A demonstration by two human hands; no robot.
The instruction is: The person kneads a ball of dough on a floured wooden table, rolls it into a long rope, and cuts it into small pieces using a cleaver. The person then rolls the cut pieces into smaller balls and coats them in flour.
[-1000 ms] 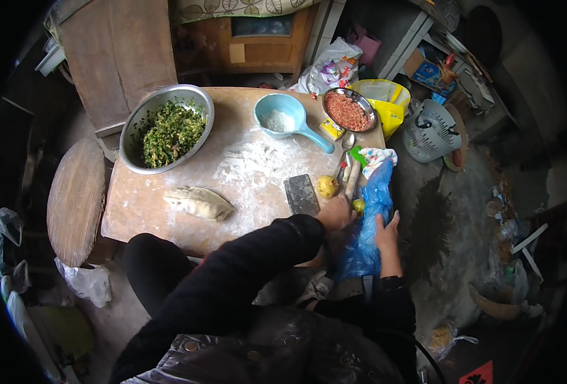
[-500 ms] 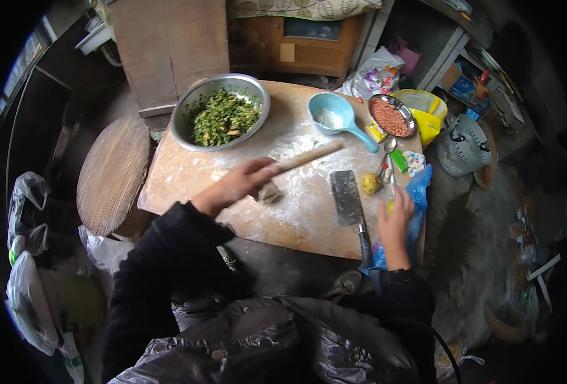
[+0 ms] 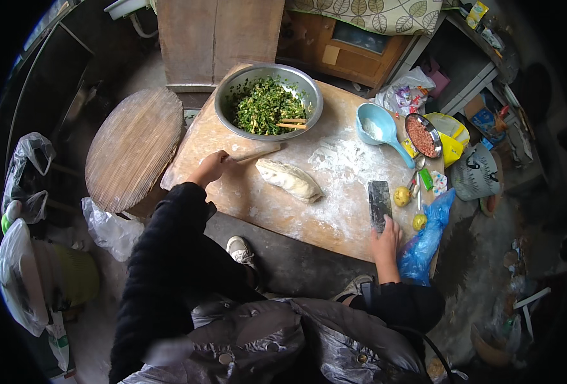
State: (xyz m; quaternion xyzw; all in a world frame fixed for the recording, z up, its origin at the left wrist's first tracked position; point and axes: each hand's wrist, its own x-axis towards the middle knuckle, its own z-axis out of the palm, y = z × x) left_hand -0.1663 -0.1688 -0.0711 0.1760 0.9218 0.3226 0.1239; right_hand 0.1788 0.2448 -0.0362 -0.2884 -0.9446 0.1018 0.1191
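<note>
My left hand (image 3: 211, 168) is closed around the end of a wooden rolling pin (image 3: 258, 153), which lies at the left of the floury board. Just right of it rests a thick log of pale dough (image 3: 288, 180). At the board's right front, my right hand (image 3: 386, 240) is closed over the handle of a cleaver (image 3: 379, 200), whose dark blade lies flat and points away from me. The fingers hide most of that handle. Beside the blade is a yellow round fruit or vegetable (image 3: 401, 196), with a smaller yellow piece (image 3: 419, 222) nearer me.
A metal bowl of chopped green filling (image 3: 267, 105), with chopsticks (image 3: 292, 123) in it, stands at the back. To its right are a blue flour scoop (image 3: 374, 121) and a plate of reddish bits (image 3: 422, 136). A blue plastic bag (image 3: 427, 240) lies along the right edge.
My right hand has gone from the yellow piece beside the blue bag to the cleaver's handle. My left hand has drawn the rolling pin leftward, uncovering the dough. The whole view has shifted.
</note>
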